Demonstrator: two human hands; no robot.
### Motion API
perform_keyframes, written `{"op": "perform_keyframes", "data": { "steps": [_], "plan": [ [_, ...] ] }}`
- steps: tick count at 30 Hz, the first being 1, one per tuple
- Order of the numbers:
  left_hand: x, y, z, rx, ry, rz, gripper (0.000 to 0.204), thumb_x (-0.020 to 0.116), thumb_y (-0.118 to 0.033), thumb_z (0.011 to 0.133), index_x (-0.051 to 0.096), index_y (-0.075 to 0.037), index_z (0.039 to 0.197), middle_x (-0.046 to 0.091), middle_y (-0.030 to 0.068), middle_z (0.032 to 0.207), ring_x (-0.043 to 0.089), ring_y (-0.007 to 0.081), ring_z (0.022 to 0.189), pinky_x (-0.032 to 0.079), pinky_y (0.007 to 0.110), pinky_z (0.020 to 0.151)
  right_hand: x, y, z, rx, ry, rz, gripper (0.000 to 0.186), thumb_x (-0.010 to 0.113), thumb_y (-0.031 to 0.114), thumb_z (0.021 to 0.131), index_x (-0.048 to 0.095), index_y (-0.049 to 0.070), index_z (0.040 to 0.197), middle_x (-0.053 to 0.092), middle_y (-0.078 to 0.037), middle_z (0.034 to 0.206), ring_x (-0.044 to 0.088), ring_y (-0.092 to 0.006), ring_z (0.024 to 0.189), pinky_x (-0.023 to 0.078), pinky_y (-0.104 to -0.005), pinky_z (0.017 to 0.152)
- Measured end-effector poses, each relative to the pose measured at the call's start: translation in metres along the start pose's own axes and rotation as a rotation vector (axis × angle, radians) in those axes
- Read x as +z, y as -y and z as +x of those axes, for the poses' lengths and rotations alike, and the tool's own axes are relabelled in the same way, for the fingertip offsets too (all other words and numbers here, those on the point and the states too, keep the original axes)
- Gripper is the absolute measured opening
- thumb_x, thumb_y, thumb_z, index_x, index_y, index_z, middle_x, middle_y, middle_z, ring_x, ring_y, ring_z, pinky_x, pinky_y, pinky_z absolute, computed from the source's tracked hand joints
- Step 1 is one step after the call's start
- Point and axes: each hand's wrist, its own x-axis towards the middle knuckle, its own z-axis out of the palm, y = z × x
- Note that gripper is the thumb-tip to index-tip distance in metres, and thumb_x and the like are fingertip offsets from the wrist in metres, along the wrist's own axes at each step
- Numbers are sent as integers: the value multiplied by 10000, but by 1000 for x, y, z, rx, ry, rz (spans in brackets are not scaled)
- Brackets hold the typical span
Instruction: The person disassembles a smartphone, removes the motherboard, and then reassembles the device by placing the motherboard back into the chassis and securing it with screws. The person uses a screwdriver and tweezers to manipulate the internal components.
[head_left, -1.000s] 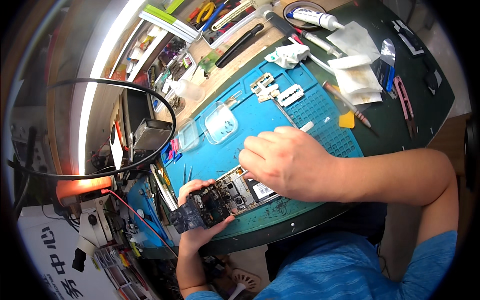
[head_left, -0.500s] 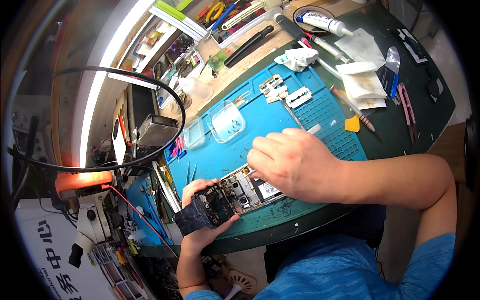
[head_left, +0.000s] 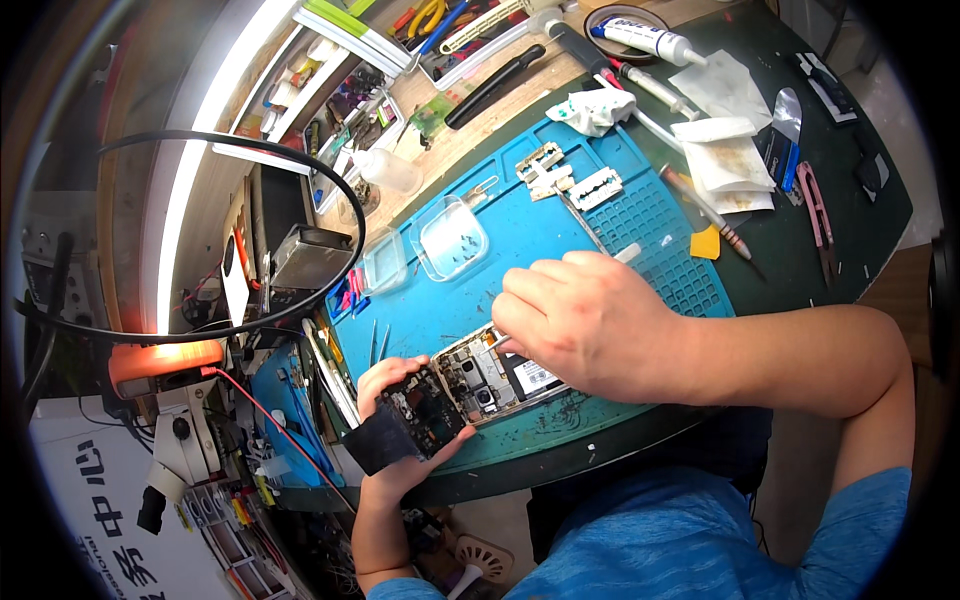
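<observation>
My left hand (head_left: 395, 470) is wrapped round the left end of an opened phone (head_left: 485, 385), its thumb along the near edge and its fingers over the far edge. A dark flap with circuitry (head_left: 385, 435) hangs at that end. My right hand (head_left: 575, 320) is closed on a thin silvery tool (head_left: 500, 343) over the phone's exposed inner parts, hiding part of its right half. The phone lies near the front of a blue silicone mat (head_left: 375, 325). Small clear boxes (head_left: 450, 240) and thin metal plates (head_left: 595, 188) lie beyond it.
An orange-topped device (head_left: 160, 365) on a pale stand is at left, below a looped black cable (head_left: 280, 322). Tool trays and a squeeze bottle (head_left: 390, 170) line the back. Syringes, paper wipes (head_left: 725, 170), a yellow card (head_left: 704, 245) and pink scissors (head_left: 815, 220) lie at right.
The whole view has shifted slightly, mostly between one second and half a second ago. My hands keep much the same grip and place on the phone, with only small movements.
</observation>
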Motion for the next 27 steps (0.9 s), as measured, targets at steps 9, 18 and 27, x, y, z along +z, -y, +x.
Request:
{"op": "perform_keyframes", "data": {
  "steps": [9, 18, 27],
  "plan": [
    [-1, 4, -12, -45, -56, -111, 915, 1004, -198, 740, 402, -106, 1423, 465, 140, 1394, 544, 314, 1338, 537, 470, 1115, -1, -2, -1, 9, 23, 14, 68, 619, 143, 876, 569, 98, 885, 590, -39, 853, 664, -208, 824, 499, -339, 699],
    [-11, 6, -14, -99, -196, -518, 1052, 1030, -208, 691, 372, -150, 1510, 427, 104, 1483, 459, 314, 1490, 578, 377, 1117, -2, 0, 2, 7, 25, 27, 229, 749, 250, 867, 574, 104, 895, 559, -41, 849, 626, -210, 795, 457, -360, 670],
    [-5, 1, 5, -30, -126, -556, 1004, 978, -76, 754, 309, -196, 1492, 390, 153, 1581, 476, 319, 1489, 562, 432, 1127, -6, 2, 5, 18, 50, 39, 273, 780, 257, 859, 561, 96, 892, 566, -49, 855, 627, -235, 797, 472, -382, 693]
  ]
}}
